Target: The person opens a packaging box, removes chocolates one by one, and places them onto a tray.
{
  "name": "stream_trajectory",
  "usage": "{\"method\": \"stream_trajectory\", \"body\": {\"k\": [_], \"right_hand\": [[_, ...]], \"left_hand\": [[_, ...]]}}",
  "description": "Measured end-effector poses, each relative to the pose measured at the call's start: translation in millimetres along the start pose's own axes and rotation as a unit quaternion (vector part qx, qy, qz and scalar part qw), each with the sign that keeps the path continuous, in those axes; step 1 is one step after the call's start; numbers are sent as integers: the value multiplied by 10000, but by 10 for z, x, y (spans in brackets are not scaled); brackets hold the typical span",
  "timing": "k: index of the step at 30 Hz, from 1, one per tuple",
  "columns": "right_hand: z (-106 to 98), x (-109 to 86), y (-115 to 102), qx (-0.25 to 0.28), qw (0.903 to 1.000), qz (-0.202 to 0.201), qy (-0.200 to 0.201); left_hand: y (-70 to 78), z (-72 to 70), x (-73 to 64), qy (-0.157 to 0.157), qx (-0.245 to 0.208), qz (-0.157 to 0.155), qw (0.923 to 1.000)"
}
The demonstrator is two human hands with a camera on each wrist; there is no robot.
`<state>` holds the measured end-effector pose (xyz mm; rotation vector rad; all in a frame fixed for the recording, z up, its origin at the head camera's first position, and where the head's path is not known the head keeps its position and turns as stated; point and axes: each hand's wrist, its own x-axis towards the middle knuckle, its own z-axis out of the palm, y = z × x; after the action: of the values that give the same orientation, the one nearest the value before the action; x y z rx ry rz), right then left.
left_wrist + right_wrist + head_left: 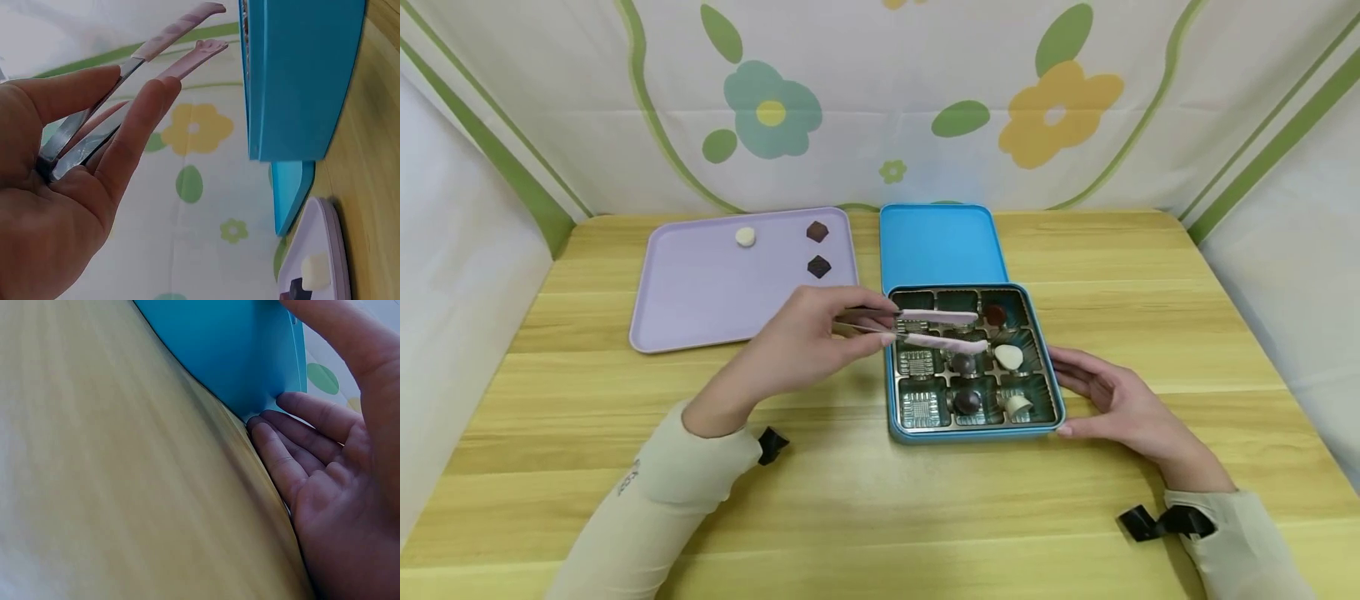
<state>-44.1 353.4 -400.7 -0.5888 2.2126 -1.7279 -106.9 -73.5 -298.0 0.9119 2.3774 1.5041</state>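
Observation:
In the head view my left hand (808,337) pinches a pair of tongs (938,317) between thumb and fingers. Their pink tips stand apart over the blue tin (976,435), with nothing between them in the left wrist view. Several chocolates sit in the tin's divided insert: dark round ones (967,402) in the middle column, a white one (1008,357), a cream one (1018,406) and a red-brown one (995,315) on the right. The tongs partly hide the upper middle cells. My right hand (1108,400) touches the tin's right side with extended fingers, thumb at the front corner.
A lilac tray (700,287) lies back left, bearing a white round piece (745,237) and two dark faceted chocolates (818,267). Behind the tin lies its blue lid (942,242). A flowered cloth (865,117) hangs behind the wooden table (865,533).

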Motion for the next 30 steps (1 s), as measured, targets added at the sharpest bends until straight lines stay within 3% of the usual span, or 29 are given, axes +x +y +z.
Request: {"method": "stream_trajectory", "body": {"k": [4, 9, 15, 18, 20, 22, 24, 30], "right_hand": [[6, -7, 3, -52, 10000, 20, 17], [-8, -30, -4, -79, 10000, 21, 26], [-21, -47, 2, -67, 9999, 7, 86], [-6, -37, 22, -57, 9999, 20, 85], [14, -22, 34, -62, 10000, 37, 61], [40, -6, 44, -52, 10000, 56, 34], [58, 10, 43, -47, 10000, 56, 7], [48, 51, 5, -94, 9999, -76, -21]], "left_hand": [[23, 58, 53, -291, 398, 203, 9986], [140, 48, 170, -809, 904, 140, 9925], [396, 36, 512, -1664, 1774, -27, 9700], [442, 75, 658, -1967, 2017, -250, 9592], [425, 101, 699, -2050, 2076, -311, 9560], [364, 108, 688, -2029, 2033, -325, 9573], [275, 96, 635, -1887, 1832, -312, 9643], [20, -6, 362, -1028, 967, -387, 9892]]}}
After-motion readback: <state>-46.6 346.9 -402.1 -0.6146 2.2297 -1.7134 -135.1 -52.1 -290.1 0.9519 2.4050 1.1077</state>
